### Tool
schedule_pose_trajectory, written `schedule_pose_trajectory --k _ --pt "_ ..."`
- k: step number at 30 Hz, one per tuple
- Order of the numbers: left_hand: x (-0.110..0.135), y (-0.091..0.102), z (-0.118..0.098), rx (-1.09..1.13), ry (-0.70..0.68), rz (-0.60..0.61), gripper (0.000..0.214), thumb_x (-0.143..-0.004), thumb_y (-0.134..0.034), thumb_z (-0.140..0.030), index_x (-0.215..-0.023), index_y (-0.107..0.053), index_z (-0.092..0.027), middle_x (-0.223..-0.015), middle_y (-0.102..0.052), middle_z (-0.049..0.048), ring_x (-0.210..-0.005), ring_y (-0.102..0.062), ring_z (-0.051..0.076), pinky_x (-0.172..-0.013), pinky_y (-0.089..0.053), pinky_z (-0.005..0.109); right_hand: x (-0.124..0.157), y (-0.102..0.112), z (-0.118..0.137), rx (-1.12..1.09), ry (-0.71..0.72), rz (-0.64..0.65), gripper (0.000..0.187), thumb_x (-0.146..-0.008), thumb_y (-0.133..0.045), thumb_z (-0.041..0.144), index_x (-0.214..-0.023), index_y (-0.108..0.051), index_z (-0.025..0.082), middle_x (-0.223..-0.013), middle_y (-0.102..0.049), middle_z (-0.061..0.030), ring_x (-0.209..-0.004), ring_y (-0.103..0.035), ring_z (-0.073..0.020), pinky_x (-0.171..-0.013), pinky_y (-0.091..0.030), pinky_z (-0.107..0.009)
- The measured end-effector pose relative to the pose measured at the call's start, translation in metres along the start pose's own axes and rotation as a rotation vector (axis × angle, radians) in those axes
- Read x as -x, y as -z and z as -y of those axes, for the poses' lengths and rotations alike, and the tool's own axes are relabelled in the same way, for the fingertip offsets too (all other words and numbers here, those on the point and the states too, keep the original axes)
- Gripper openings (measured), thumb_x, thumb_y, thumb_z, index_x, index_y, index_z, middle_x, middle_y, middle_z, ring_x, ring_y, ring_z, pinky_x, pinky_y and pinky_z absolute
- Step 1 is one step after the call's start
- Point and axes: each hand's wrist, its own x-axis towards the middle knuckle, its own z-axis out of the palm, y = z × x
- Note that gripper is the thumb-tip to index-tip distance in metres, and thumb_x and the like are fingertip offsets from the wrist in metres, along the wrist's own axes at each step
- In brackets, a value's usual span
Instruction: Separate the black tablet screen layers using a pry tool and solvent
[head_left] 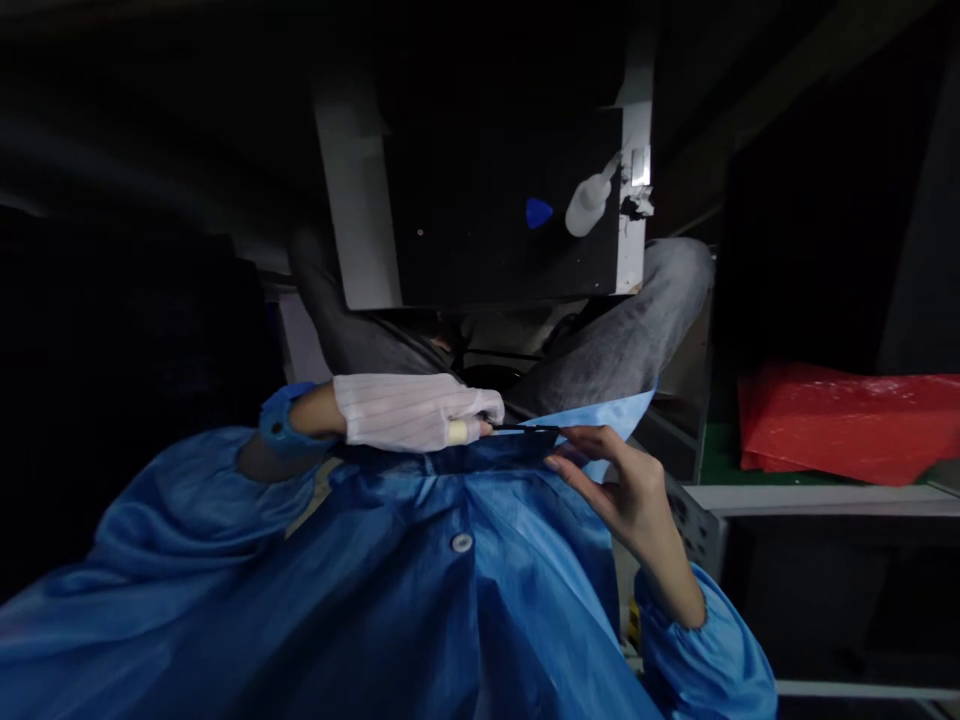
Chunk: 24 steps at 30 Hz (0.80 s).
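My left hand [420, 412] wears a white striped glove, with yellowish tape or a cot around a fingertip. Its fingers are closed on the left end of a thin, dark, flat piece [525, 429] seen nearly edge-on. From the other side, my right hand [619, 480], bare, has its fingers at the right end of the same piece, index finger above and thumb just below. Both hands are close to my lap, in front of the blue smock [420, 600]. What exactly the dark piece is, I cannot make out.
Ahead stands a black-topped work surface [480, 260] with pale side edges. On it are a white squeeze bottle [588, 205] and a small blue triangular piece [538, 212]. Red plastic sheeting [840, 422] lies on a green surface at the right. Dark boxy shapes flank both sides.
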Motion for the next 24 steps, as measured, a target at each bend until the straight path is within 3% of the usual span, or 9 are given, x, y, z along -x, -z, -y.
schedule_pose_trajectory --k 3,5,10,14,17,20,24 --pt "0.005 0.002 0.012 0.125 0.040 -0.009 0.033 -0.107 -0.044 -0.037 -0.119 -0.071 -0.022 -0.099 -0.076 0.0023 -0.084 -0.068 0.020 -0.078 -0.043 0.030 -0.014 0.002 0.000 -0.082 -0.033 -0.004 0.037 -0.108 -0.082 0.051 -0.131 -0.073 0.023 -0.100 -0.086 -0.0052 -0.086 -0.086 -0.0214 -0.074 -0.070 -0.027" --pt "0.006 0.000 0.022 0.184 0.039 -0.076 0.038 -0.106 -0.045 -0.041 -0.121 -0.072 -0.019 -0.103 -0.076 0.0043 -0.089 -0.067 0.022 -0.082 -0.043 0.031 -0.023 0.004 0.000 -0.117 -0.032 -0.008 0.042 -0.105 -0.085 0.053 -0.132 -0.073 0.023 -0.101 -0.086 -0.0049 -0.083 -0.085 -0.0212 -0.079 -0.072 -0.031" --pt "0.006 -0.002 0.053 0.339 0.019 -0.238 0.037 -0.103 -0.048 -0.043 -0.115 -0.069 -0.015 -0.110 -0.072 0.0072 -0.101 -0.063 0.022 -0.092 -0.044 0.030 -0.049 0.012 -0.002 -0.180 -0.018 -0.035 0.047 -0.100 -0.088 0.059 -0.127 -0.077 0.023 -0.107 -0.086 -0.0083 -0.083 -0.083 -0.0236 -0.078 -0.072 -0.035" --pt "0.013 -0.003 0.072 0.495 -0.007 -0.336 0.029 -0.101 -0.055 -0.040 -0.105 -0.068 -0.015 -0.109 -0.070 0.0081 -0.099 -0.059 0.021 -0.096 -0.044 0.031 -0.092 0.007 -0.011 -0.173 0.045 -0.344 0.037 -0.108 -0.078 0.054 -0.128 -0.072 0.024 -0.113 -0.083 -0.0084 -0.092 -0.082 -0.0225 -0.081 -0.068 -0.035" --pt "0.017 -0.006 0.083 0.553 -0.012 -0.412 0.031 -0.102 -0.053 -0.043 -0.105 -0.065 -0.015 -0.113 -0.070 0.0094 -0.102 -0.060 0.022 -0.098 -0.046 0.031 -0.137 0.000 -0.023 -0.031 0.122 -0.563 0.049 -0.102 -0.082 0.051 -0.138 -0.063 0.024 -0.131 -0.077 -0.0119 -0.107 -0.078 -0.0243 -0.090 -0.066 -0.038" --pt "0.014 -0.013 0.096 0.611 -0.028 -0.489 0.034 -0.100 -0.052 -0.048 -0.107 -0.063 -0.017 -0.118 -0.070 0.0103 -0.108 -0.062 0.022 -0.103 -0.048 0.032 -0.177 -0.005 -0.035 0.110 0.190 -0.619 0.066 -0.097 -0.085 0.054 -0.147 -0.058 0.023 -0.145 -0.069 -0.0166 -0.121 -0.073 -0.0290 -0.099 -0.063 -0.045" --pt "0.004 -0.022 0.114 0.685 -0.070 -0.540 0.043 -0.094 -0.062 -0.057 -0.111 -0.068 -0.018 -0.115 -0.071 0.0092 -0.109 -0.065 0.023 -0.108 -0.050 0.034 -0.208 -0.008 -0.046 0.253 0.198 -0.622 0.046 -0.102 -0.076 0.056 -0.130 -0.065 0.022 -0.126 -0.073 -0.0149 -0.116 -0.070 -0.0323 -0.104 -0.060 -0.053"
